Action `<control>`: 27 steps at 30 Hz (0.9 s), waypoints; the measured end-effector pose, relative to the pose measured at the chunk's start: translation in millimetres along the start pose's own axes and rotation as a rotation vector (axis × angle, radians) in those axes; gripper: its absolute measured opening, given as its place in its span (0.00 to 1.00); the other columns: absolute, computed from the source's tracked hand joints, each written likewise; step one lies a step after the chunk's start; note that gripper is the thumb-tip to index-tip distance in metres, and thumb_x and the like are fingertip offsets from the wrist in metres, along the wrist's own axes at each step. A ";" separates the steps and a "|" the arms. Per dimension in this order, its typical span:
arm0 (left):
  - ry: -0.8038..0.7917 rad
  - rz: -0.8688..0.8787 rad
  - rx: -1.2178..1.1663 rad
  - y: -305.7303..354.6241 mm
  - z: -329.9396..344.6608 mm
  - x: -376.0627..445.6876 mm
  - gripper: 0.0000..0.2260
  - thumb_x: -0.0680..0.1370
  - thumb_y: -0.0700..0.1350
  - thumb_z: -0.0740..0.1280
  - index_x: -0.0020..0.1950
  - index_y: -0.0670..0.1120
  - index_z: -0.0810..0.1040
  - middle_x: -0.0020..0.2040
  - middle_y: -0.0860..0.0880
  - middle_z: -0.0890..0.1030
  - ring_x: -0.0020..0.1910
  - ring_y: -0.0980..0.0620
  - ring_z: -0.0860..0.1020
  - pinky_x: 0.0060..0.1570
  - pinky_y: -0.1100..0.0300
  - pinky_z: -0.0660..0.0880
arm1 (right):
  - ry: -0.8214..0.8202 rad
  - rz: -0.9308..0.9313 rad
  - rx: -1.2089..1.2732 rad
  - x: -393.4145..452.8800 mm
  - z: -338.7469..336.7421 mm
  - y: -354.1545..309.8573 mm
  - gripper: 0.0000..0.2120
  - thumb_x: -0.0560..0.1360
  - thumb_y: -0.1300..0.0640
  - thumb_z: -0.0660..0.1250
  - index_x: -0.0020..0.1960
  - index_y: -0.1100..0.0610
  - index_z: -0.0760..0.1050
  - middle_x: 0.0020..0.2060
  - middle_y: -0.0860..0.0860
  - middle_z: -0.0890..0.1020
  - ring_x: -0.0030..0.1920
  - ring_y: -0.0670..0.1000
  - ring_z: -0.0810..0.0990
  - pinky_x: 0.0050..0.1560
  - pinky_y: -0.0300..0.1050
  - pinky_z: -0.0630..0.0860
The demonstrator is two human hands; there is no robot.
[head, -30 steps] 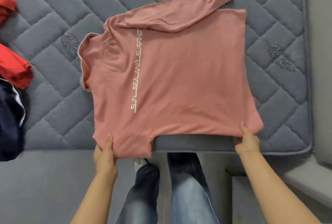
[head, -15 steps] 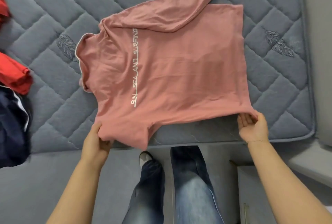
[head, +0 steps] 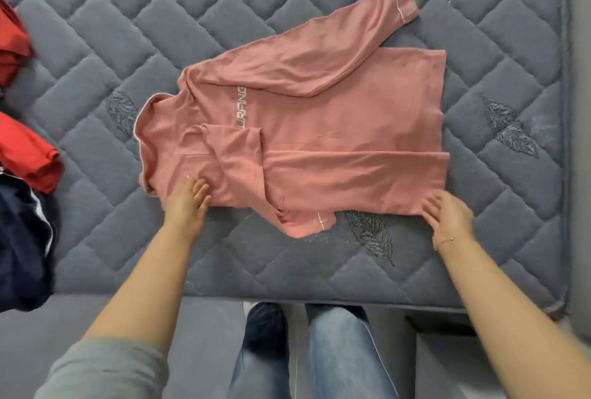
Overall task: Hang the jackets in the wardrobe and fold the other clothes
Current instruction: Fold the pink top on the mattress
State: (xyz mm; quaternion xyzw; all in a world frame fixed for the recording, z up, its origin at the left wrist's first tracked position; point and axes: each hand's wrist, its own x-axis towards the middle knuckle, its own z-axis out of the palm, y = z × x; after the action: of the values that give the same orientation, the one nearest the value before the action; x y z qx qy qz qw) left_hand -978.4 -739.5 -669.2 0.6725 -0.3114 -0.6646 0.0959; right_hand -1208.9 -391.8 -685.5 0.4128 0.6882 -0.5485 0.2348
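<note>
Head view: both hands point(head: 187, 203) point(head: 449, 215) seemingly flat on shirt point(head: 345, 130).

The folded near strip of the pink top point(head: 319, 130) is covering the start of its white lettering point(head: 240, 107), leaving only the last letters showing. At the left edge, the red garments point(head: 28, 149) and the dark navy garment point(head: 22, 238) are being cut off and blurring. The fingertips point(head: 430, 203) of the right hand point(head: 449, 218) are lying at the hem, their contact too unclear to judge.
</note>
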 end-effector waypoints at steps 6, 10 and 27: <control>0.145 -0.164 -0.142 -64.0 -15.2 -12.4 0.23 0.82 0.51 0.62 0.74 0.43 0.67 0.74 0.45 0.69 0.72 0.51 0.68 0.68 0.59 0.67 | -0.213 0.293 0.064 -23.3 -9.4 64.9 0.19 0.80 0.54 0.64 0.67 0.61 0.71 0.62 0.60 0.76 0.63 0.57 0.75 0.63 0.50 0.73; 0.108 -0.085 -0.261 -51.3 -17.7 7.7 0.22 0.81 0.56 0.62 0.73 0.49 0.68 0.72 0.50 0.71 0.73 0.53 0.67 0.69 0.58 0.66 | -0.184 0.216 0.244 -11.4 18.7 50.3 0.21 0.78 0.51 0.68 0.68 0.58 0.70 0.63 0.55 0.77 0.61 0.53 0.77 0.63 0.49 0.74; 0.201 0.043 -0.138 17.5 -84.3 46.6 0.03 0.81 0.44 0.66 0.48 0.50 0.77 0.42 0.55 0.80 0.39 0.61 0.78 0.43 0.67 0.76 | -0.014 0.153 0.382 -9.5 9.2 66.2 0.23 0.82 0.51 0.60 0.74 0.58 0.65 0.70 0.54 0.72 0.71 0.51 0.70 0.68 0.44 0.69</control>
State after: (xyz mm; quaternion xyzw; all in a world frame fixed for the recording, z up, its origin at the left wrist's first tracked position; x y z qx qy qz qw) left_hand -906.6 -802.7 -690.3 0.7206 -0.2680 -0.6116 0.1868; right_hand -1150.2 -399.7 -717.9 0.4971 0.5364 -0.6526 0.1981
